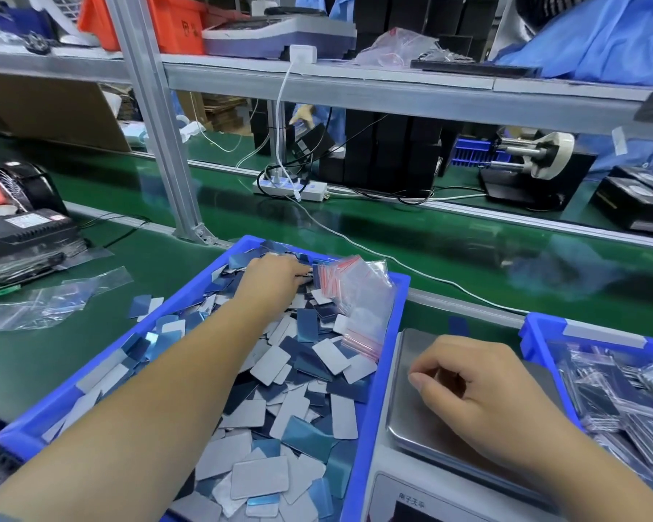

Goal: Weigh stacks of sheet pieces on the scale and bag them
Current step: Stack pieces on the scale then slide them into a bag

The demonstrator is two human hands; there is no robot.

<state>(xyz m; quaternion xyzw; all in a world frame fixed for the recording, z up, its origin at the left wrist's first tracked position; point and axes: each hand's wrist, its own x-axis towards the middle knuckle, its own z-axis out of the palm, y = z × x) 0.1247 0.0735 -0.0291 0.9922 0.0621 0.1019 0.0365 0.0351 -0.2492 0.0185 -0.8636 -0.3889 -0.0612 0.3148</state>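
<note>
Nearest me, my right hand (479, 386) hovers over the scale (411, 427), fingers loosely curled and holding nothing; the steel pan beneath it is bare. To its right a blue bin (543, 329) holds filled bags (619, 401). My left hand (276, 275) reaches across the big blue tray (377, 389) into the loose sheet pieces (302, 393), palm down at the far end; whether its fingers grip any I cannot tell. Just beside it, a bundle of empty zip bags (359, 299) leans against the tray's right wall. Farther off, a white power strip (291, 188) sits by the green conveyor belt (449, 235).
</note>
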